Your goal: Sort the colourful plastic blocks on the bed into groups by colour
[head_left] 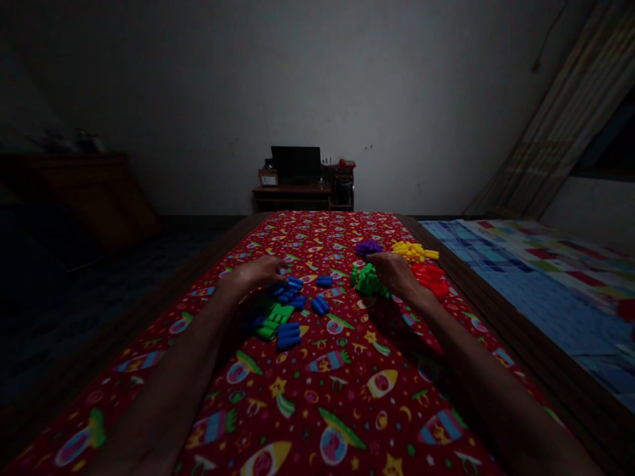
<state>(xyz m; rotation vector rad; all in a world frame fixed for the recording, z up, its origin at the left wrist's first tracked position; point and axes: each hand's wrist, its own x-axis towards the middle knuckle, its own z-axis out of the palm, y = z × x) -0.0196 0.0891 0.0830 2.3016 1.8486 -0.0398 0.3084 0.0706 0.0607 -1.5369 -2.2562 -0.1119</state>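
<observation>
Both my arms reach forward over a red patterned cloth (347,396). My left hand (260,271) lies palm down with its fingers curled over a scatter of blue plastic pieces (292,291). Below these lie a few green pieces (275,319) and more blue ones (288,336). My right hand (397,272) rests on a heap of green pieces (368,281), its fingers bent around them. Piles of purple (368,248), yellow (414,251) and red pieces (432,279) sit close around that hand.
The cloth covers a long surface with a wooden edge (496,311) on the right. A checked blue mat (526,277) lies beyond it. A low desk with a dark screen (296,165) stands against the far wall. The room is dim.
</observation>
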